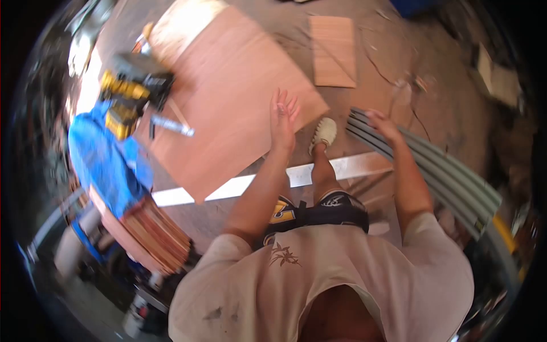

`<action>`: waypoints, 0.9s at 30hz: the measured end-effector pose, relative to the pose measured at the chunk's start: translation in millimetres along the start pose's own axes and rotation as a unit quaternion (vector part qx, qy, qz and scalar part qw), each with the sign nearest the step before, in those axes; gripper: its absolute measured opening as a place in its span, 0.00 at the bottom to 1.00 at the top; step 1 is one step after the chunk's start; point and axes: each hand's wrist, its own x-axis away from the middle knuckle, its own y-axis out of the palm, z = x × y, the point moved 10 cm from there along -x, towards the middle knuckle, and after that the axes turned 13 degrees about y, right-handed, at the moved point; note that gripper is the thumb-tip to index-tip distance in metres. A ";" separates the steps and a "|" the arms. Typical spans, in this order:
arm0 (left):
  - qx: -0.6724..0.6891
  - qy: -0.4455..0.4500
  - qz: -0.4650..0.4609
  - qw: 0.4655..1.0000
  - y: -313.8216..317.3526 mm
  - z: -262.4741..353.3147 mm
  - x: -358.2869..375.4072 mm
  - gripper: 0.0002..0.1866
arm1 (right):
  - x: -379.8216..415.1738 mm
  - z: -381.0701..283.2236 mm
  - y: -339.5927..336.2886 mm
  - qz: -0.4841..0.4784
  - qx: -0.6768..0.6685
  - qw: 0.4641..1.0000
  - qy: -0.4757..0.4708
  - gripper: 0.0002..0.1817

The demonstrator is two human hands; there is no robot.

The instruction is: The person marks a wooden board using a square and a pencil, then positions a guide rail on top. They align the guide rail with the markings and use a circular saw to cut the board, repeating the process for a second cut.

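Observation:
My left hand (284, 118) is raised with its fingers apart, palm turned up, and nothing in it. It overlaps the lower right part of a large reddish-brown plywood sheet (233, 85) lying on the floor. On the other side, my right hand (385, 126) is over the near end of a bundle of long grey-green ribbed strips (441, 171). Its fingers are stretched out and slightly blurred, overlapping the strips' upper edge. Between the hands, one foot in a cream clog (325, 131) stands close to the sheet's corner.
A yellow-and-black cordless power tool (122, 91) and a silver metal piece (172, 125) sit at the sheet's left edge. Blue cloth (105, 157) drapes over stacked boards (162, 239). A smaller wood panel (333, 51) lies ahead. A pale metal bar (233, 188) crosses by my legs.

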 end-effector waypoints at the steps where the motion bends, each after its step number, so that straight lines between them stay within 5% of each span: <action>1: -0.007 0.018 0.033 0.999 -43.4 11.2 -3.2 0.41 | -47.4 6.2 -27.1 0.089 0.191 0.972 -0.102 0.35; 2: -0.134 0.032 0.043 0.990 -95.4 15.4 -3.1 0.36 | 40.4 -57.4 -17.5 0.290 0.520 0.803 -0.035 0.30; 3: -0.256 0.043 0.047 0.965 -144.5 20.6 -9.2 0.32 | 43.9 -64.8 -20.4 0.485 0.531 0.643 -0.262 0.23; 5: -0.295 0.098 0.116 0.943 -238.0 34.3 -16.8 0.28 | -17.1 -54.4 -18.6 0.300 0.327 0.876 -0.188 0.16; 6: -0.337 0.118 0.164 0.920 -281.5 47.7 -5.6 0.25 | -2.6 -78.9 12.4 0.293 0.337 0.873 -0.199 0.16; 8: -0.353 0.106 0.198 0.908 -345.5 74.9 2.9 0.24 | 44.5 -111.8 82.1 0.246 0.233 0.939 -0.059 0.14; 10: -0.362 0.101 0.223 0.899 -397.0 91.9 -9.1 0.24 | 36.6 -147.2 163.1 0.214 0.344 0.891 -0.208 0.12; 12: -0.397 0.093 0.236 0.882 -442.7 96.6 -8.5 0.24 | 77.0 -179.3 265.4 0.274 0.325 0.752 -0.504 0.11; 14: -0.450 0.087 0.229 0.859 -472.3 109.2 -15.6 0.26 | 71.8 -197.2 365.2 0.097 0.294 0.820 -0.482 0.14; 18: -0.593 -0.003 0.249 0.765 -516.5 127.9 -8.5 0.33 | 97.1 -235.4 533.0 0.018 0.360 0.773 -0.522 0.20; 22: -0.648 -0.118 0.243 0.713 -563.3 120.4 46.7 0.38 | 111.4 -277.3 636.4 0.023 0.375 0.733 -0.567 0.20; 27: -0.639 -0.051 0.154 0.752 -566.0 97.8 133.7 0.42 | 98.1 -313.4 692.0 0.092 0.421 0.744 -0.511 0.19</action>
